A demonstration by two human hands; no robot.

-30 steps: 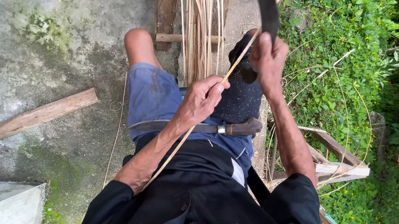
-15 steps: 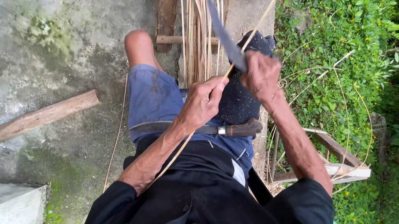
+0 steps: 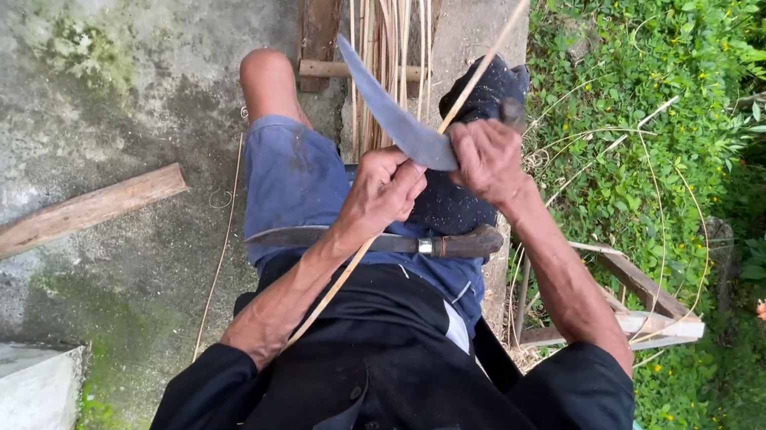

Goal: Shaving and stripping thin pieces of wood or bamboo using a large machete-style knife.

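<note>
— Fingers first: how are yours set?

— Your left hand (image 3: 383, 188) has its fingers curled tight round the thin cane strip (image 3: 488, 54), low on it, just above your lap. Your right hand (image 3: 485, 157) has its fingers closed on the grip of the curved blade (image 3: 389, 110), which lies across the strip and points left and up.

— Where does the strip run?

— From beside your left forearm, through the left fist, up past the blade and out of the top edge.

— How far along are you?

— By my reading, you are midway through trimming this one. A bundle of strips (image 3: 391, 14) lies ahead on the wooden frame (image 3: 323, 4); whether those are finished I cannot tell.

— Count things, left to right.

— One loose plank (image 3: 37, 229) on the concrete floor (image 3: 101, 1); one strip in hand; two blades, counting the sheathed knife (image 3: 379, 242) across your lap; one bundle, its strips too many and too crossed to count; one dark cloth (image 3: 488, 89) on your right knee.
</note>
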